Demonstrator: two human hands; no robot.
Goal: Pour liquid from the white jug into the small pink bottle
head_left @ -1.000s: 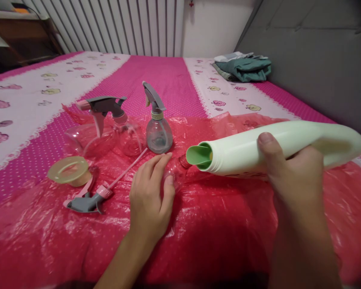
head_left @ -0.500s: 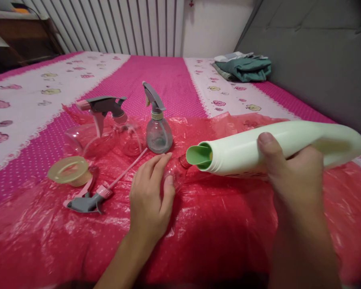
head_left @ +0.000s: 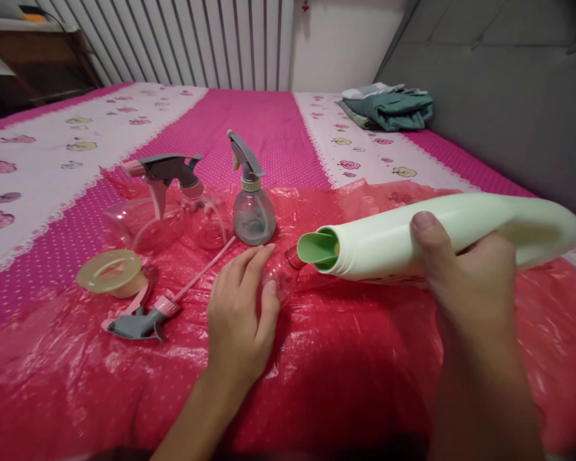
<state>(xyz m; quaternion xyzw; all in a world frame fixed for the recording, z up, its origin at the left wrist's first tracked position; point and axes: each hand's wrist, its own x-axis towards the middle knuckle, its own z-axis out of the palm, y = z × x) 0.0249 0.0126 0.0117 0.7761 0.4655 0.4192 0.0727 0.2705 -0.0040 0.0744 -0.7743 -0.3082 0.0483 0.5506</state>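
My right hand (head_left: pixel 470 275) grips a large pale green jug (head_left: pixel 388 234), tilted nearly flat, its handle end to the right. The jug's green pouring spout (head_left: pixel 317 250) sits at the mouth of a small clear bottle (head_left: pixel 282 278). Fingers of my left hand (head_left: pixel 242 301) wrap around that bottle, which leans toward the spout. No stream of liquid is visible. To the left lies a loose grey and pink spray head (head_left: pixel 141 320) with its thin tube pointing up and right. A pale yellow cap (head_left: pixel 110 272) rests beside it.
Behind my left hand stands a clear spray bottle (head_left: pixel 253 214) with a grey trigger. Another, pink and grey spray bottle (head_left: pixel 170 173) is further left. Red plastic sheeting (head_left: pixel 345 358) covers the bed's near part. Folded clothes (head_left: pixel 388 107) lie at the back right by a grey headboard (head_left: pixel 504 83).
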